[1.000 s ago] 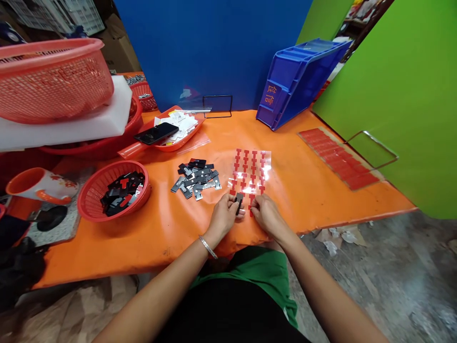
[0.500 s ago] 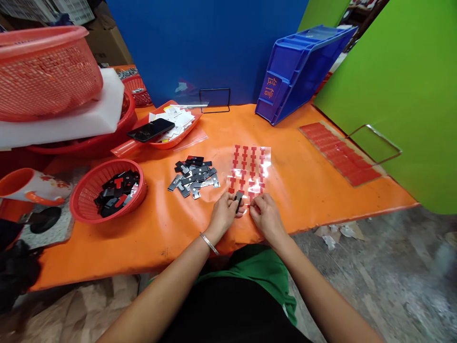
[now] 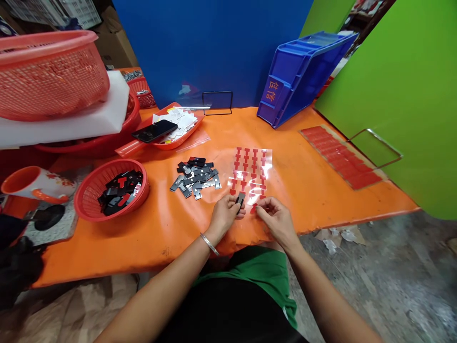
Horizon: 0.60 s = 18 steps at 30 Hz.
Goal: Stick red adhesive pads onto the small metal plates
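My left hand [image 3: 226, 212] is closed around a small dark flat plate [image 3: 240, 199], held near the lower left of a clear sheet. Rows of red T-shaped stickers [image 3: 245, 162] cover that clear sheet [image 3: 268, 166], which lies on the orange table. Between the thumb and fingers of my right hand [image 3: 276, 216] is a red sticker [image 3: 253, 208], pinched just above the sheet's lower edge. A loose pile of black and silver flat plates [image 3: 198, 175] lies to the left of the sheet.
A red basket [image 3: 82, 200] with dark and red pieces stands at left, near a tipped mug [image 3: 26, 180]. Behind are an orange scoop [image 3: 194, 127] of paper slips and a phone [image 3: 157, 129]. A blue bin [image 3: 282, 81] and a red sticker sheet [image 3: 339, 157] are at right.
My right hand has drawn slightly to the right and lower, with the red sticker now showing at its fingertips. My left hand keeps hold of the dark plate. The view has shifted slightly.
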Motion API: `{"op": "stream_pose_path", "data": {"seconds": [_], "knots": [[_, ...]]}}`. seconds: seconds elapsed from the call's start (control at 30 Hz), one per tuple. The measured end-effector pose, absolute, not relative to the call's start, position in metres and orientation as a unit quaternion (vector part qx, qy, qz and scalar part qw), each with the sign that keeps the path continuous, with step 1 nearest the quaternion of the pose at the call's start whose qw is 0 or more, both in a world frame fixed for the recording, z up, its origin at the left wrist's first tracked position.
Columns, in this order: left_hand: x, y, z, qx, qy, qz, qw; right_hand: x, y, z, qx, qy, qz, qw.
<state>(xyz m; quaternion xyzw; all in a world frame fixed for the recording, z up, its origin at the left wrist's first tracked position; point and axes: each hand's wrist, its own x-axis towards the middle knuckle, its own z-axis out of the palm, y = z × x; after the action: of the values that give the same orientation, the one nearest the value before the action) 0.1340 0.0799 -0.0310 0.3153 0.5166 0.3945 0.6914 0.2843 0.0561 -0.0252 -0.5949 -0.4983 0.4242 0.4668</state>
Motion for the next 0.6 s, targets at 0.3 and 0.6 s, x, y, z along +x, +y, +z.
{"op": "stream_pose_path", "data": {"seconds": [0.3,0.6], "knots": [[0.101,0.049,-0.016,0.249,0.496,0.368,0.746,0.244,0.045,-0.018,-0.548,-0.433,0.535,0.475],[0.094,0.048,-0.029,0.232,0.471,0.368,0.768,0.232,0.039,-0.031,-0.561,-0.479,0.495,0.458]]}}
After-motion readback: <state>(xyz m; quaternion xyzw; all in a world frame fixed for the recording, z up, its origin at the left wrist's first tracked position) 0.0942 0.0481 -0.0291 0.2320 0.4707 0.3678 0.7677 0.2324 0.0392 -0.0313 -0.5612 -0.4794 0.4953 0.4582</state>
